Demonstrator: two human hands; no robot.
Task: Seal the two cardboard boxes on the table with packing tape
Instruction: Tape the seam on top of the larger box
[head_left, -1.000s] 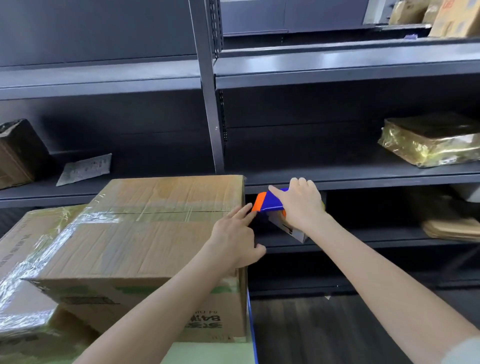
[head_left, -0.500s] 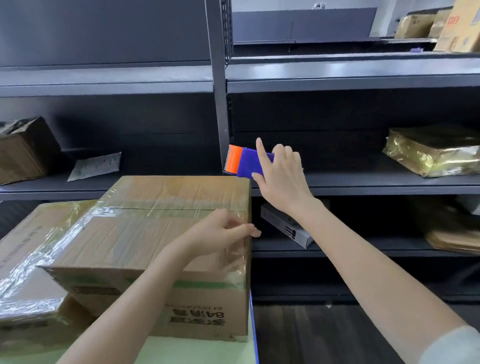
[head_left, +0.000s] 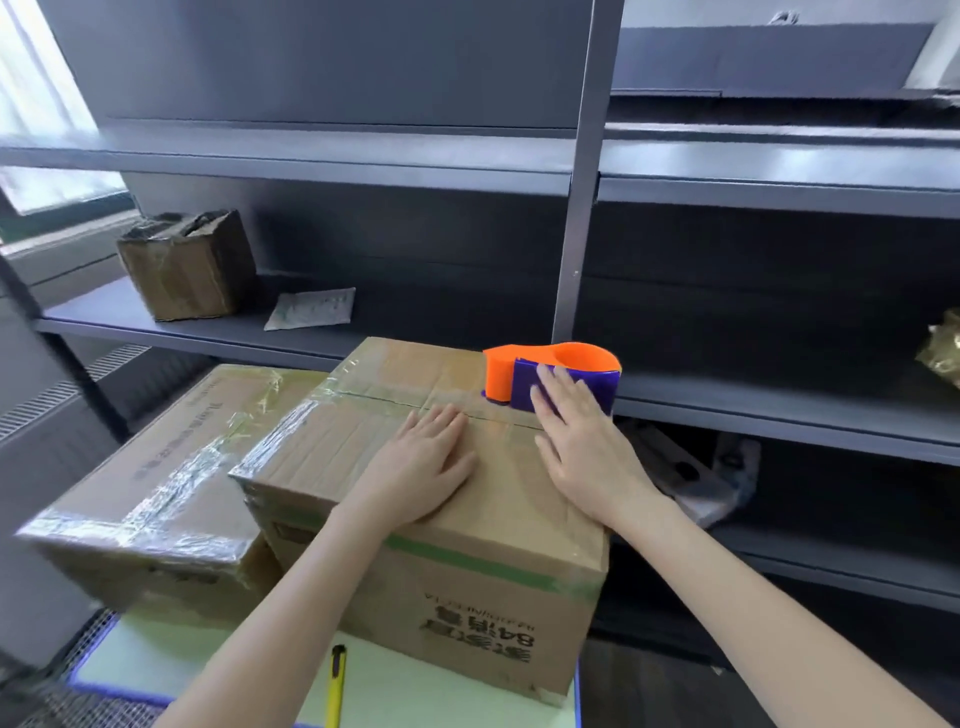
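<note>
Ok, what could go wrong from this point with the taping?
The tape dispenser sits at the far right corner of the box, with only the right hand touching it; a nudge might tip it off. The yellow utility knife lies near the table front edge, where the left forearm might sweep it off.

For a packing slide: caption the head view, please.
Left hand flat on the taped cardboard box; right hand, fingers straight, touches the tape dispenser standing on it.

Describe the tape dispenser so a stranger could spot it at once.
Start at the taller cardboard box before the grey shelving. On its far right top corner sits the tape dispenser, touched by fingers of the right hand. It alone is bright orange and purple among brown cardboard.
</note>
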